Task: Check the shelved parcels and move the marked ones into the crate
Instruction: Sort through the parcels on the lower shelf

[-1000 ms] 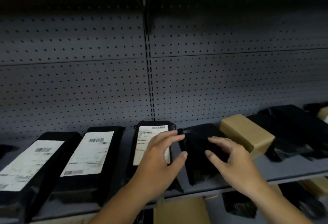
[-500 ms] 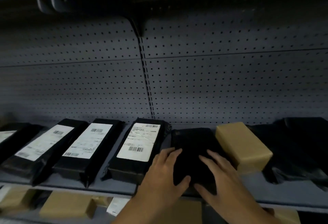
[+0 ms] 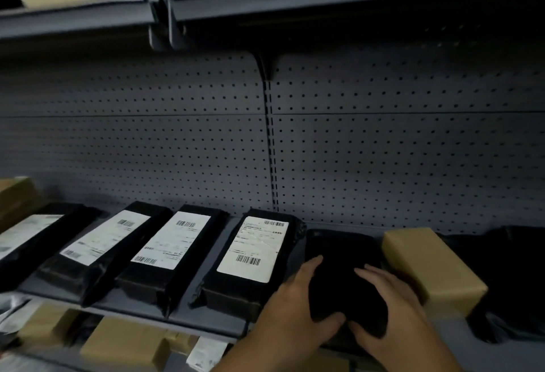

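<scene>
Head view, 5 o'clock: left hand [image 3: 298,309] and right hand [image 3: 393,312] clamp fingers round the black parcel [image 3: 342,253]; probably seeking its label.

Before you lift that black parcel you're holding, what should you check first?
1. Both hands on the black parcel: ok. The left hand and right hand grip its near end.
2. Mark found on it: cannot tell. The side facing up is plain black, with no label showing.
3. Parcel supported: ok. It lies on the shelf.
4. Neighbours out of the way: cannot tell. The labelled parcel and the tan box lie close on either side.
5. Crate ready: cannot tell. No crate is in view.
</scene>
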`<state>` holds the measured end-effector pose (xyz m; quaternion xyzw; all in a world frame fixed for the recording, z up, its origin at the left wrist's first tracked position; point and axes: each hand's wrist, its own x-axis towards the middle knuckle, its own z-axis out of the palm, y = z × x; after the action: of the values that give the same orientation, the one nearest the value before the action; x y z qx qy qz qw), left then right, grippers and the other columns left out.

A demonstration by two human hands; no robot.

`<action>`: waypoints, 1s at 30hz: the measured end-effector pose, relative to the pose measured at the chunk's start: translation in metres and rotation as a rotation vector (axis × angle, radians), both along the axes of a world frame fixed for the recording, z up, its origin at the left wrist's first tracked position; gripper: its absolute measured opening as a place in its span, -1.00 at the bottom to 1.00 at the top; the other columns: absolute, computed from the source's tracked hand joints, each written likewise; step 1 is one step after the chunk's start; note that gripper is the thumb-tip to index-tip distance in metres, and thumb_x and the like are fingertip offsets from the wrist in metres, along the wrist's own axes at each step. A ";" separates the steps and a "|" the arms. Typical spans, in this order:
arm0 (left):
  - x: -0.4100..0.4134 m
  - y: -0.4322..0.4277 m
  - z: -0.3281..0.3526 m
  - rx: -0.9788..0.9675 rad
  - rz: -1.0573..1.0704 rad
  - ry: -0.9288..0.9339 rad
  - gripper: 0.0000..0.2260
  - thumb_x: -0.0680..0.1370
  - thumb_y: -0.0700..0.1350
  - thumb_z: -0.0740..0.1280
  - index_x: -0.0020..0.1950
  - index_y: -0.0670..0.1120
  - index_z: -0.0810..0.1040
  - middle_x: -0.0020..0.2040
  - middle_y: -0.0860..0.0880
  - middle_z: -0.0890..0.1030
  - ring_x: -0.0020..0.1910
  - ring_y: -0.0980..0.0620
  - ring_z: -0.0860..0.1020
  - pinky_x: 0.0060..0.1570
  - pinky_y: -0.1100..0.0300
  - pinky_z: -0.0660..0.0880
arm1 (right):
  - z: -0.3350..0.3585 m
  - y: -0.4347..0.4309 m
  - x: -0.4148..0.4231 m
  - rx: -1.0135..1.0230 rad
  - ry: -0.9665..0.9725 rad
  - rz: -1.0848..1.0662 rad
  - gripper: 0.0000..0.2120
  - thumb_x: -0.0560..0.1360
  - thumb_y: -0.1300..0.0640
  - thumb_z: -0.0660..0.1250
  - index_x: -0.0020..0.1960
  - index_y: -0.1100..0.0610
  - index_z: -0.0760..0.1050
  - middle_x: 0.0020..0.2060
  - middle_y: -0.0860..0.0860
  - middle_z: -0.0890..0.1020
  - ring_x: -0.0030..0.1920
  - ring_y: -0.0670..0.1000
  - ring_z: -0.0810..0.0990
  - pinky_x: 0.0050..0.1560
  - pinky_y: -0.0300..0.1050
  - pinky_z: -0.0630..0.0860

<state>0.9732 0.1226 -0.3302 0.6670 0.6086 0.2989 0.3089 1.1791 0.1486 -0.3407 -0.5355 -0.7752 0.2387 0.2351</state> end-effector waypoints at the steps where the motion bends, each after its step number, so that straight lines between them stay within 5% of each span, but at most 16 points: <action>1: -0.002 0.002 0.002 0.028 0.017 -0.022 -0.17 0.40 0.23 0.48 0.58 0.36 0.13 0.40 0.26 0.47 0.39 0.33 0.41 0.43 0.24 0.38 | -0.002 0.000 0.001 0.035 0.034 -0.014 -0.24 0.33 -0.05 0.59 0.34 -0.44 0.26 0.35 -0.45 0.27 0.43 -0.14 0.31 0.47 -0.09 0.30; 3: -0.005 0.005 0.010 0.099 0.044 -0.067 -0.21 0.41 0.22 0.49 0.56 0.31 0.21 0.38 0.27 0.48 0.38 0.38 0.39 0.41 0.33 0.36 | 0.001 0.003 0.004 0.133 0.102 -0.046 -0.19 0.36 0.16 0.60 0.35 -0.43 0.28 0.30 -0.43 0.34 0.38 -0.16 0.37 0.42 -0.11 0.35; 5: -0.007 0.008 0.017 0.149 0.048 -0.112 -0.30 0.46 0.12 0.53 0.52 0.28 0.28 0.32 0.31 0.50 0.34 0.44 0.40 0.37 0.42 0.34 | 0.009 0.008 0.005 0.203 0.153 -0.083 -0.19 0.38 0.32 0.56 0.31 -0.40 0.32 0.22 -0.39 0.42 0.27 -0.28 0.41 0.33 -0.33 0.37; 7: -0.011 0.009 0.023 0.168 0.056 -0.158 -0.35 0.48 0.03 0.55 0.48 0.25 0.33 0.30 0.33 0.51 0.31 0.48 0.41 0.36 0.43 0.35 | 0.019 0.011 0.007 0.248 0.189 -0.112 -0.26 0.41 0.32 0.55 0.23 -0.40 0.36 0.15 -0.38 0.46 0.23 -0.32 0.44 0.21 -0.47 0.37; 13: -0.020 0.013 0.027 0.217 0.147 -0.285 -0.48 0.49 -0.02 0.55 0.37 0.28 0.44 0.18 0.24 0.63 0.21 0.26 0.58 0.28 0.26 0.50 | 0.058 0.014 0.020 0.165 0.455 -0.158 -0.58 0.44 0.10 0.57 0.14 -0.27 0.51 0.04 -0.36 0.63 0.08 -0.28 0.62 0.08 -0.33 0.53; 16: -0.022 0.015 0.025 0.218 0.134 -0.282 -0.50 0.51 -0.09 0.54 0.37 0.20 0.46 0.23 0.32 0.60 0.25 0.26 0.57 0.33 0.19 0.50 | 0.072 0.017 0.023 0.120 0.632 -0.136 -0.61 0.41 0.21 0.58 0.14 -0.09 0.57 0.02 -0.17 0.72 0.03 -0.17 0.69 0.00 -0.33 0.59; 20: -0.022 0.011 0.027 0.113 0.028 -0.270 -0.49 0.50 0.11 0.50 0.42 0.18 0.47 0.28 0.25 0.61 0.33 0.25 0.53 0.38 0.11 0.47 | 0.078 0.020 0.021 -0.011 0.835 -0.049 -0.62 0.42 0.34 0.51 0.18 0.13 0.56 0.02 -0.02 0.75 0.03 -0.03 0.73 -0.06 -0.32 0.61; 25: -0.018 0.010 0.034 0.109 0.025 -0.387 -0.71 0.55 -0.12 0.49 0.24 0.05 0.56 0.18 0.14 0.69 0.24 0.16 0.62 0.33 0.10 0.52 | 0.080 0.018 0.019 -0.047 0.907 -0.107 -0.50 0.38 0.26 0.55 0.26 0.08 0.49 -0.01 0.01 0.77 -0.01 0.05 0.75 -0.10 -0.21 0.66; 30: -0.018 0.006 0.045 0.128 -0.008 -0.485 -0.71 0.50 -0.14 0.49 0.20 -0.05 0.59 0.14 0.07 0.72 0.19 0.10 0.66 0.25 0.17 0.56 | 0.093 0.013 0.018 -0.013 0.883 -0.105 -0.54 0.37 0.18 0.55 0.23 0.07 0.51 0.00 0.00 0.76 0.05 0.14 0.72 0.13 0.13 0.66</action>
<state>0.9557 0.1286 -0.2848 0.5965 0.4940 0.4867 0.4042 1.1968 0.1621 -0.2481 -0.4223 -0.5706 0.4370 0.5523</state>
